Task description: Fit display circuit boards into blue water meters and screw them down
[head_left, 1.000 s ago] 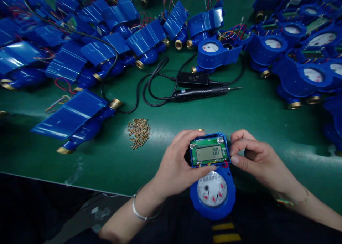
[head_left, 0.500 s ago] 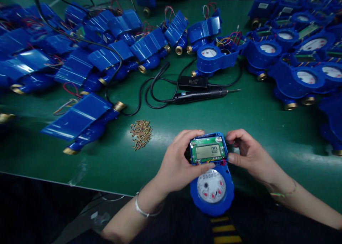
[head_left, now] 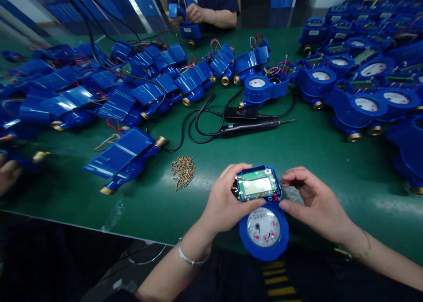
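Note:
A blue water meter (head_left: 283,244) lies at the near edge of the green table, its round dial facing up. Its upper housing is uncovered and shows a green circuit board (head_left: 269,175) with a display (head_left: 257,186) that looks blank. My left hand (head_left: 226,200) grips this housing from the left, thumb across its lower edge and fingers behind. On the other side, my right hand (head_left: 312,200) is curved with thumb and fingers apart, holding nothing; the thumb tip is close to the housing's right corner, and I cannot tell whether it touches.
A pile of small brass-coloured screws (head_left: 183,172) lies left of my hands. Beyond it rests a black electric screwdriver (head_left: 249,128) with its cable. Many blue meters (head_left: 120,152) crowd the left, back and right. Across the table a person's hands (head_left: 195,13) hold a meter; another hand (head_left: 8,172) shows far left.
The display read 0.0 and now looks blank. My right thumb and fingers have spread wider apart beside the housing. The camera view has tilted up, showing more of the co-worker opposite.

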{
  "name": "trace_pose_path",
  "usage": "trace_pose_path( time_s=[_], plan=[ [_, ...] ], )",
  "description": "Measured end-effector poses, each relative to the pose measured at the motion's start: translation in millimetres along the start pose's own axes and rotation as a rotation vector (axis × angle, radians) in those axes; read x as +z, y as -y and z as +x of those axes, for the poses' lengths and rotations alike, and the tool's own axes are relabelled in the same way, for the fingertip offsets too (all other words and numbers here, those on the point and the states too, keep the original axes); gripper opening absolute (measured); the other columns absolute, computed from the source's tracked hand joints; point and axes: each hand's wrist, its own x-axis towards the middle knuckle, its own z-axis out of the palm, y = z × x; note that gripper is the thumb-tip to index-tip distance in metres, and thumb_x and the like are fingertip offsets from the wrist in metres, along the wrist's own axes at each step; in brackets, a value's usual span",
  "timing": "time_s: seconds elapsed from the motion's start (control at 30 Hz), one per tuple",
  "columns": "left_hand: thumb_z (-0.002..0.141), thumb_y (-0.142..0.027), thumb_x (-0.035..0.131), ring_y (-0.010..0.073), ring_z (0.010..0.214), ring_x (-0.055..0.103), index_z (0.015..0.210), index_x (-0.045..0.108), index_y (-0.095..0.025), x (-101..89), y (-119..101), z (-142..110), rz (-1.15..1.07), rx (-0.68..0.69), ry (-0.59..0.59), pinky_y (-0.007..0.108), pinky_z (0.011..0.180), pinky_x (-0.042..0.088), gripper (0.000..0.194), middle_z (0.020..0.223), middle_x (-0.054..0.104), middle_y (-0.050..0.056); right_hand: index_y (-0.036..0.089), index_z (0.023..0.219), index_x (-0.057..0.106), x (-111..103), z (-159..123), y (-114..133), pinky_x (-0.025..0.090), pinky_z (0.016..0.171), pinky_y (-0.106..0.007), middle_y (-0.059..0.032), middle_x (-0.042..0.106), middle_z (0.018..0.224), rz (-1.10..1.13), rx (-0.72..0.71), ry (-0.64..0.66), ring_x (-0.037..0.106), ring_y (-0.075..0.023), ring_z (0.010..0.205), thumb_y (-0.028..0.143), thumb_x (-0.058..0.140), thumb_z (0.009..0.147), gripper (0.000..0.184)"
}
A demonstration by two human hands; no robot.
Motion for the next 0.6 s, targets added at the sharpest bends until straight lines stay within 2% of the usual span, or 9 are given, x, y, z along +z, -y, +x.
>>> trace_pose_path(
  time_s=[0.1, 0.23, 0.43, 0.6],
  plan=[
    [0.068, -0.039, 0.080, 0.0243, 0.106, 0.060, 0.119, 0.052, -0.020, -0.4, 0.7, -0.3, -0.003, 0.008, 0.003, 0.042, 0.091, 0.048, 0.061, 0.114, 0.062, 0.008, 0.027, 0.103, 0.059, 7.6, -4.8, 0.2, 0.046, 0.078, -0.031, -0.0016, 0.057, 0.102, -0.255, -0.154, -0.176, 0.055, -0.0179, 0.095, 0.035, 0.076, 0.081, 0.030],
    [0.069, -0.039, 0.079, 0.0241, 0.106, 0.060, 0.120, 0.051, -0.019, -0.6, 1.4, -1.2, 0.001, 0.013, 0.008, 0.044, 0.091, 0.049, 0.062, 0.115, 0.062, 0.009, 0.024, 0.103, 0.062, 13.7, -10.0, -0.5, 0.045, 0.080, -0.037, -0.0023, 0.063, 0.091, -0.452, -0.335, -0.251, 0.057, -0.0186, 0.086, 0.025, 0.074, 0.082, 0.024],
    [0.067, -0.040, 0.080, 0.0243, 0.105, 0.061, 0.119, 0.051, -0.019, -0.9, 1.2, -0.4, -0.013, 0.007, 0.014, 0.045, 0.091, 0.049, 0.063, 0.114, 0.062, 0.009, 0.027, 0.093, 0.068, 14.5, -7.6, -4.4, 0.041, 0.075, -0.040, -0.0001, 0.066, 0.084, -0.504, -0.323, -0.261, 0.058, -0.0193, 0.079, 0.025, 0.074, 0.082, 0.013],
    [0.065, -0.038, 0.081, 0.0254, 0.106, 0.060, 0.118, 0.053, -0.019, -4.0, 1.5, -2.4, -0.037, -0.027, -0.001, 0.046, 0.092, 0.049, 0.063, 0.115, 0.062, 0.010, 0.027, 0.089, 0.069, 11.1, -15.6, 0.0, 0.040, 0.071, -0.038, -0.0003, 0.066, 0.083, -0.423, -0.270, -0.207, 0.057, -0.0190, 0.078, 0.028, 0.068, 0.088, 0.003]
  ],
)
